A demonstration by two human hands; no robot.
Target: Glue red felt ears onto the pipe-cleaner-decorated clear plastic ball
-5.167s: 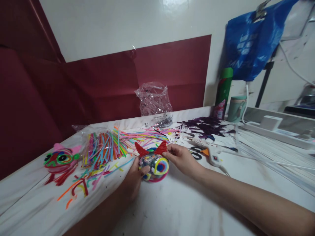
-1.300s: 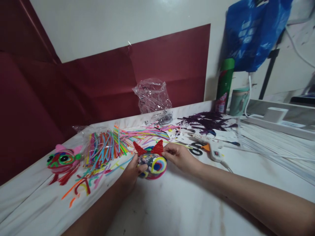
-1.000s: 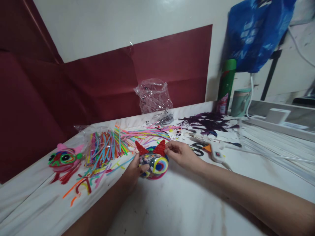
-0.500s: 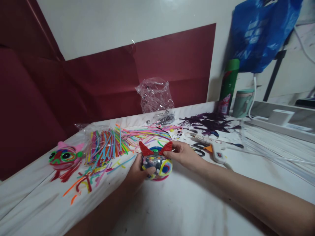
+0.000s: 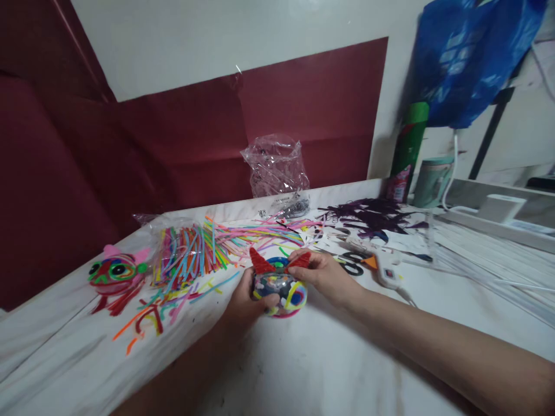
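Observation:
A round, clear craft animal head (image 5: 277, 284) decorated with coloured pipe cleaners sits at the middle of the table. Two pointed red ears (image 5: 261, 263) stand on its top, and a ringed yellow, white and blue eye (image 5: 296, 296) shows on its right side. My left hand (image 5: 251, 296) is wrapped round its left side, thumb across the front. With thumb and fingers, my right hand (image 5: 318, 274) pinches the right red ear (image 5: 300, 261). Whether that ear is fixed to the head cannot be made out.
A finished-looking pipe-cleaner animal (image 5: 113, 277) stands at left. Pipe cleaners (image 5: 191, 251) lie beside a clear plastic bag (image 5: 277, 167). To the right are black-handled scissors (image 5: 350, 263), a glue gun (image 5: 385, 273), dark purple strips (image 5: 373, 215), a green can (image 5: 410, 144) and a lidded cup (image 5: 432, 182).
The whole view has shifted slightly. My right fingers have moved a little over the right red ear, with the index finger now bent behind it. My left hand keeps its hold.

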